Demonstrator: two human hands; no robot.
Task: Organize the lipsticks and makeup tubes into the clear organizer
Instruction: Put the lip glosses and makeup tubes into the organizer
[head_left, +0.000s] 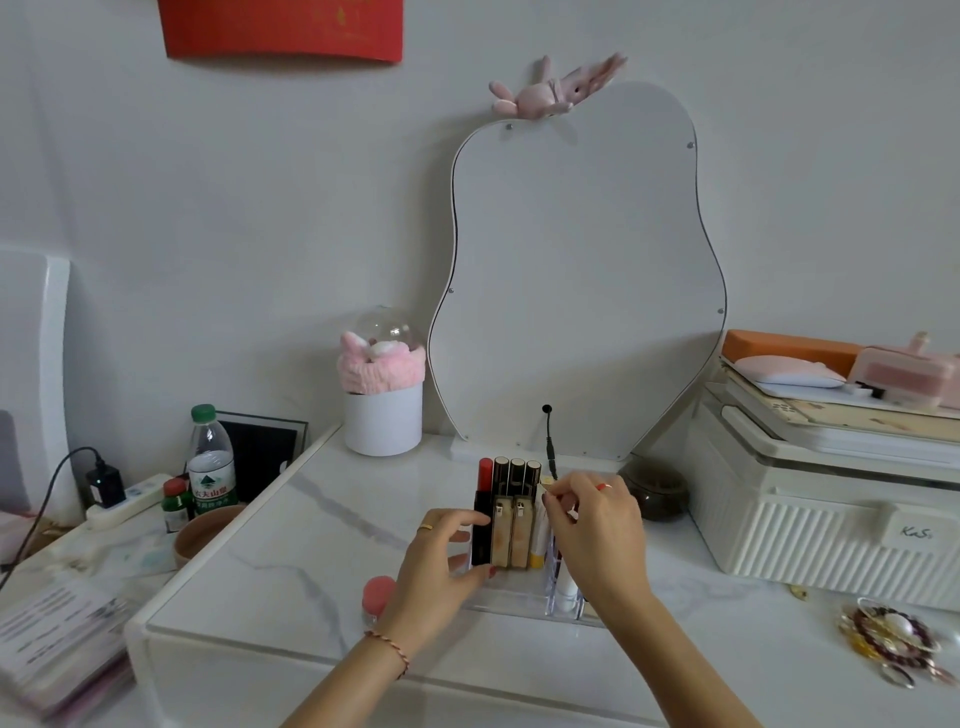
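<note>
A: How far along is she?

B: Well on, I'd say. The organizer (519, 603) sits on the counter (311, 545) in front of the mirror (582, 270), and most slots at the back are filled: a red lipstick (485, 475) standing uncapped at the left corner, three dark tubes (517, 473) in a row beside it, two beige cases (510, 530) in front of those, and a yellow-bottomed tube (537, 551) next along.

A: And the hands?

B: The left hand (441, 561) has its fingers curled round the black base (482, 530) of the lipstick at the organizer's left side, steadying it. The right hand (597, 530) pinches something small and pale (546, 482) over the right-hand slots. I can't tell what it is, the fingers cover most of it.

A: Anything left?

B: The front slots look empty, apart from a white tube (567, 579) at the right. A small pink-lidded jar (378, 597) stands just left of the organizer, outside it. Whether that belongs inside, I couldn't say. Nearly done, by my reckoning.
</note>
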